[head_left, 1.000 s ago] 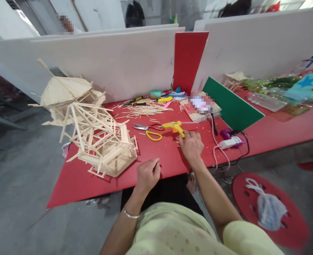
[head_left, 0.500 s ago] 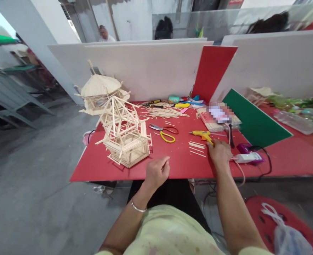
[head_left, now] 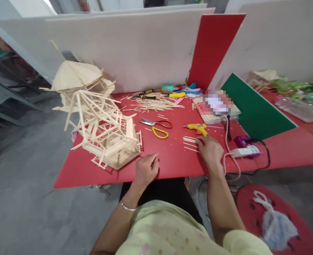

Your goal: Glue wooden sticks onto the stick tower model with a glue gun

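My left hand (head_left: pixel 147 168) rests at the front edge of the red tabletop, fingers curled closed, with nothing seen in it. Just beyond it is a wooden stick model of a building frame (head_left: pixel 106 131), its upper part an open lattice. At the right, my right hand (head_left: pixel 211 152) has its fingertips pinched at the near ends of a few thin wooden sticks (head_left: pixel 190 144) laid in a row. A yellow glue gun (head_left: pixel 197 127) lies right above that hand, its handle partly covered. Scissors (head_left: pixel 156 126) with one red and one yellow handle lie between the model and the glue gun.
A roofed stick model (head_left: pixel 77 78) stands behind at the left. Loose sticks (head_left: pixel 153 103) and pliers (head_left: pixel 146 94) lie farther back. To the right are a green board (head_left: pixel 257 109), a purple power strip (head_left: pixel 248 145) and cables. A red stool (head_left: pixel 275 212) holds a plastic bag (head_left: pixel 278 226).
My right hand has let go of the glue gun's handle and moved left onto the ends of the small sticks. My left hand stays closed at the table edge. The view has tipped downward.
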The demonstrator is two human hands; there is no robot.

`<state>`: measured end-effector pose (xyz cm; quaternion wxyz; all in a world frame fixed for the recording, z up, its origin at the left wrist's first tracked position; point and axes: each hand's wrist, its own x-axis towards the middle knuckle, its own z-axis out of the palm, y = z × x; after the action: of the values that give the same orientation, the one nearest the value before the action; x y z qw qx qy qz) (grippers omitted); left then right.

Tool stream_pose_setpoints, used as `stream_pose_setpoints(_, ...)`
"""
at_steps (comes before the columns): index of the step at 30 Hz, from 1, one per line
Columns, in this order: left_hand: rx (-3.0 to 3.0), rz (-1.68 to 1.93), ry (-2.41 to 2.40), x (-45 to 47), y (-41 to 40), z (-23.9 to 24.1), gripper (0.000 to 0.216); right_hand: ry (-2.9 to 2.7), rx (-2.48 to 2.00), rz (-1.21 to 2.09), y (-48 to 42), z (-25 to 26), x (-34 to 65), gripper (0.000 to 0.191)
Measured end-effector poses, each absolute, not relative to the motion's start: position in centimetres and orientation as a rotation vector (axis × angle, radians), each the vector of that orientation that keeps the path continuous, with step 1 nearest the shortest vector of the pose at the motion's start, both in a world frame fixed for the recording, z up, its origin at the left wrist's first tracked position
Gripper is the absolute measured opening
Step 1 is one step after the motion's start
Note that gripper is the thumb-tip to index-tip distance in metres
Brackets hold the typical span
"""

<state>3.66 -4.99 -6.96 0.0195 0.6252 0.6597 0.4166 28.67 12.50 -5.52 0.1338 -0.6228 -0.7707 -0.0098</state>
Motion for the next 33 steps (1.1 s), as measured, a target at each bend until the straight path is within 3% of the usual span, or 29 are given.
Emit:
stream_pose_setpoints(19,1.876,1.139,2.105,2.9,-5.2,-7.4,0.022,-3.047,-1.261,-0.181,18.8,-4.4,28.3,0.021)
stream_pose_setpoints(33,1.87,1.302,2.013,3.0,-6.5,-7.3,0.023,-3.194,-1.315,-0.083,20.7,-1.4,26.4,0.022)
